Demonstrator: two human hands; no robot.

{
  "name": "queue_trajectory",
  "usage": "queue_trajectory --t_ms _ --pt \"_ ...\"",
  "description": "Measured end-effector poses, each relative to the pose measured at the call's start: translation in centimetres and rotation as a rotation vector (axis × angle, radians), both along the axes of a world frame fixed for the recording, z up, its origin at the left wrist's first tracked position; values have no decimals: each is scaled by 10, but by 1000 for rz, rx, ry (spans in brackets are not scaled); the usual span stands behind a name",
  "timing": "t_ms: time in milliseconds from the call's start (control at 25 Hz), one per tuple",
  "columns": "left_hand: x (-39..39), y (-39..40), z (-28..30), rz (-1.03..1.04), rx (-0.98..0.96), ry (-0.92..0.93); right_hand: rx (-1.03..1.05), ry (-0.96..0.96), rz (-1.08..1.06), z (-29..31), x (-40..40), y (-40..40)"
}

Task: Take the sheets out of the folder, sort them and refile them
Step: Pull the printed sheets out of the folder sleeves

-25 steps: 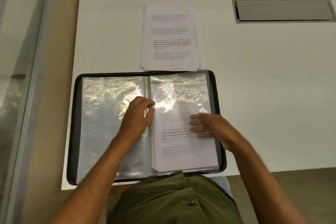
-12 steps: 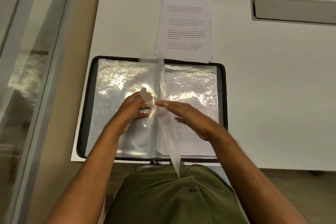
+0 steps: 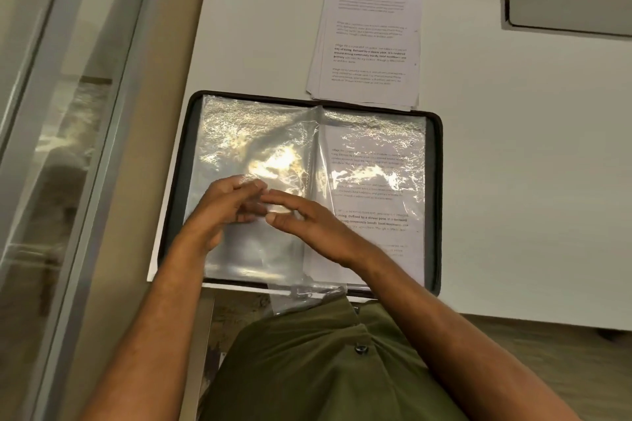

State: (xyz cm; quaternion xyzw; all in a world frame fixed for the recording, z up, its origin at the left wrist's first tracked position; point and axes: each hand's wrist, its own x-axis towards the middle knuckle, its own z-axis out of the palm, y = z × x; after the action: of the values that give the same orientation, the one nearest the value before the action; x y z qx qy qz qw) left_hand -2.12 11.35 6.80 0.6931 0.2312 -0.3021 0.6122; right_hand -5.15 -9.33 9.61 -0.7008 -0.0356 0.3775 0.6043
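- The folder (image 3: pixel 433 202) lies open on the white worktop (image 3: pixel 513 181), its near edge at the worktop's near rim. Half a second ago a clear sleeve stood upright over the spine, in mid-turn; now that sleeve (image 3: pixel 253 147) lies flat on the folder's left half, so a page has just been turned.
- The turn leaves a printed sheet (image 3: pixel 372 181) showing through the plastic on the folder's right half. By my reading this sheet is still filed and is the next to come out, so the emptying stage is not done.
- A stack of loose sheets (image 3: pixel 369 44) rests on the worktop just beyond the folder's far edge, its near edge overlapping the black rim. These look like the ones already taken out; sorting and refiling are still ahead.
- The right hand (image 3: pixel 307 225) has crossed from the folder's right half over the spine and now reaches onto the left half, palm down, fingers straight and close together, flat on or just above the sleeve.
- The left hand (image 3: pixel 225 205) is on the folder's left half, fingers loosely bent, tips meeting the right hand's. Glare and blur mean I cannot tell whether it pinches the plastic or only rests there.
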Motion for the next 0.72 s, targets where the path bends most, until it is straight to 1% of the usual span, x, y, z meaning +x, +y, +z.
queue_trajectory --t_ms 160,320,440,600,720 --pt "3 14 -5 173 117 -34 -58 -82 -191 -19 -1 -8" --pt "19 31 -19 274 268 -94 -59 -71 -227 -35 4 -23" --pt "33 39 -28 295 382 -125 -65 -83 -229 -42 5 -28" --pt "49 42 -34 274 537 -191 -67 -102 -248 -48 8 -36" --pt "55 46 -39 259 660 -207 -124 -145 -265 -53 10 -51"
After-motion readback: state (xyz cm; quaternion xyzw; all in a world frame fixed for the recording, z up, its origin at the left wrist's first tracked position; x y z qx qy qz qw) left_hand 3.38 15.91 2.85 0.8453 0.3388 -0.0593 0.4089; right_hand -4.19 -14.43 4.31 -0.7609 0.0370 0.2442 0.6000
